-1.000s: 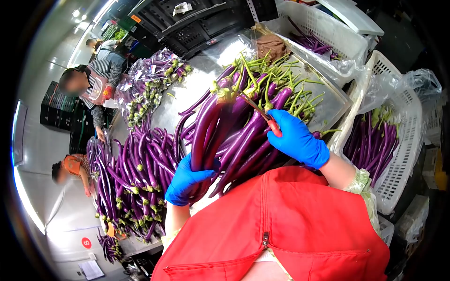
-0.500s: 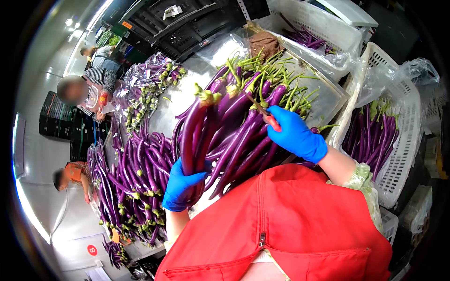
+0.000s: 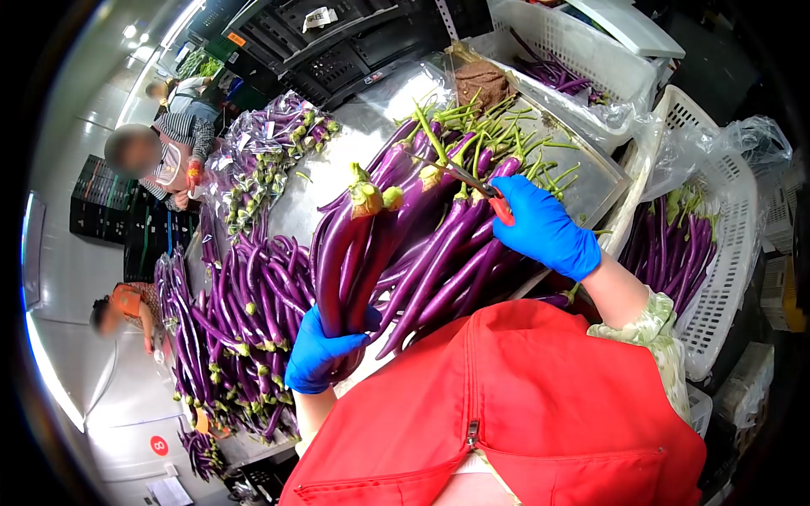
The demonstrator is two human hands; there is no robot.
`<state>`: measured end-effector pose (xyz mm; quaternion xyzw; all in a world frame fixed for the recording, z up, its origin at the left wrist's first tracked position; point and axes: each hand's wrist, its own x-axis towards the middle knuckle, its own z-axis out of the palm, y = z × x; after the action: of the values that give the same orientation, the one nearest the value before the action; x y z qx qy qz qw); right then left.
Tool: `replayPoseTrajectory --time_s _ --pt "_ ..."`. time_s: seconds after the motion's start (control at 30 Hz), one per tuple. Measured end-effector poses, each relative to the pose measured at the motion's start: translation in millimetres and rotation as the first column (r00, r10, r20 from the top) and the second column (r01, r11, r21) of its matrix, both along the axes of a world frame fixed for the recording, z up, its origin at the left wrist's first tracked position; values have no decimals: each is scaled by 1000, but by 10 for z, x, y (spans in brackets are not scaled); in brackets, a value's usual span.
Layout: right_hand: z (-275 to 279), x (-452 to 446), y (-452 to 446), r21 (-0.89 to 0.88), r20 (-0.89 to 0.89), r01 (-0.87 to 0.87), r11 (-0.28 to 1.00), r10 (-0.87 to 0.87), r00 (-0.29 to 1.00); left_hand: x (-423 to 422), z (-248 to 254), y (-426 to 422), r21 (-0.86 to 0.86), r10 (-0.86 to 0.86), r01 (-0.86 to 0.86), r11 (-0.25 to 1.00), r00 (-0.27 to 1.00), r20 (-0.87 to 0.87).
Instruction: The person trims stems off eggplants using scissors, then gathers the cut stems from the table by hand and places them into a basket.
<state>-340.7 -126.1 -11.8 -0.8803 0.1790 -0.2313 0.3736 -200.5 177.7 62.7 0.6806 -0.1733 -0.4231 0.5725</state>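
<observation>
Eggplants (image 3: 342,261), a small bunch, stand near-upright in front of your red garment (image 3: 498,371), above the surface (image 3: 337,160). Your left hand (image 3: 323,350) has its grip wrapped round their lower part, stem ends (image 3: 366,199) up. Right hand (image 3: 544,229): grip closed on the red-handled scissors (image 3: 503,207), blades pointing across toward the stems. Can't tell if the blades touch anything.

Step in hand looks like stem work with the bunch held steady. Next move, my read: calls for a firm left grip, fingers low, and blade tips off the purple skins.

Just beyond, a loose pile (image 3: 439,261) lies on the surface, green stems pointing away from you. Second pile (image 3: 253,287) to your left, many caps toward you.

Containers: white slotted basket (image 3: 732,274) on your right holds more eggplants, with clear plastic (image 3: 755,143) at its far end. Farther out, a white crate (image 3: 548,34) has some too, part hidden. Bagged eggplants (image 3: 270,143) sit far left on the surface. Black crates (image 3: 354,59) at the far edge; contents can't be made out. Past the bags, a person in striped sleeves (image 3: 173,126).
</observation>
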Motion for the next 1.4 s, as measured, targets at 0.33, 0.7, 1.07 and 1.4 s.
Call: replayPoseTrajectory --time_s 0.33,0.7,1.07,1.4 --pt "-6 -1 -29 210 -57 -73 975 87 995 6 -28 -6 11 0 -1 1000 1000 13" --pt "-174 -215 -237 741 155 13 672 -189 970 470 260 337 -793 786 -495 355 617 -33" --pt "-387 -156 -397 704 197 -38 709 -144 970 3438 -629 3013 -817 792 -478 -323 337 -510" --pt "-226 -361 -319 760 41 158 630 -290 956 2634 -330 2785 487 -462 -863 131 382 800"
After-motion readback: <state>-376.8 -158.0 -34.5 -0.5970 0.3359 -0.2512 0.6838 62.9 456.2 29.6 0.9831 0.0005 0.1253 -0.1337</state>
